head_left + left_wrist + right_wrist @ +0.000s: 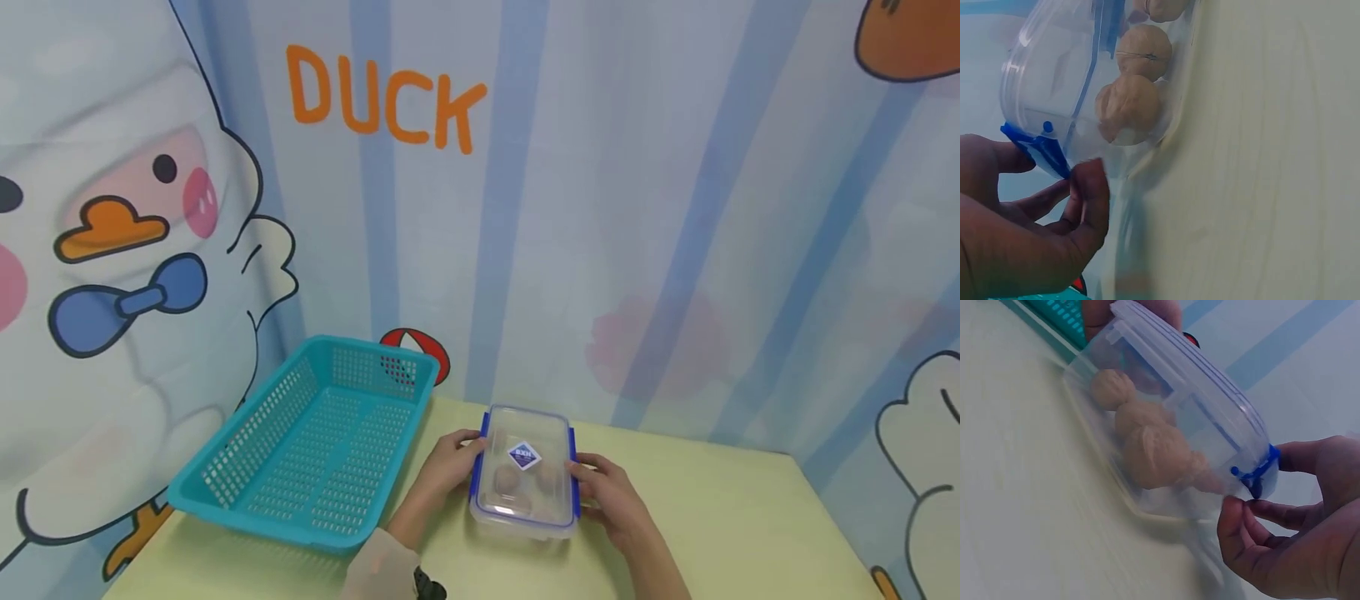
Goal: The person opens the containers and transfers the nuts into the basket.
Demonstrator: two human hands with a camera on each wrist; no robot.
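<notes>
A clear plastic food storage box (528, 492) with a blue-trimmed lid stands on the table, a blue-and-white label (524, 455) on top. Several walnuts (1129, 107) show through its wall. From the left side, my left hand (447, 467) grips the box at a blue clip (1047, 150), thumb above and curled fingers below. Opposite it, my right hand (611, 496) holds the right side the same way, its thumb and fingertips at another blue clip (1261, 470). In the right wrist view, walnuts (1155, 456) lie along the bottom of the box.
Left of the box is a turquoise perforated basket (341, 450) with its rim near my left forearm. The pale yellow table (720, 517) extends to the right. A printed cloth backdrop (585, 208) with a duck and stripes hangs behind the table.
</notes>
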